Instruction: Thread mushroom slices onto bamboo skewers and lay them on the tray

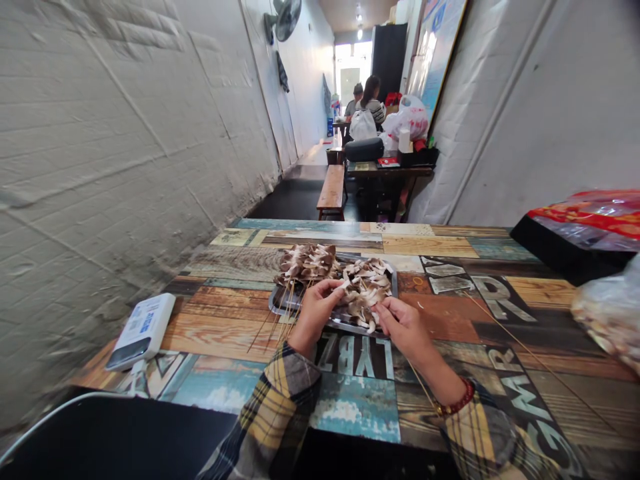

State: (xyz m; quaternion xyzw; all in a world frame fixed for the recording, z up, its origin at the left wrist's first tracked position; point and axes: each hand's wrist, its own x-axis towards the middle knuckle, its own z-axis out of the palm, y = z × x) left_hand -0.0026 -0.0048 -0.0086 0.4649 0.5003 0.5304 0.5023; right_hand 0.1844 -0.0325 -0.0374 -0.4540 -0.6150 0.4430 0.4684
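Note:
A metal tray holds oyster mushrooms: loose torn pieces on its right, a pile of threaded skewers on its left. Thin bamboo sticks from that pile jut over the near rim. My left hand is closed in a pinch on a pale mushroom piece over the tray. At the tray's near right corner, my right hand has its thumb and fingers pressed together on a bamboo skewer, whose shaft runs back under my wrist. The skewer's front end is hidden.
A single bamboo stick lies on the patchwork-patterned table to the right. A white device with a cable sits at the left. On the right are a black box with red packaging and a plastic bag. Two people sit farther back.

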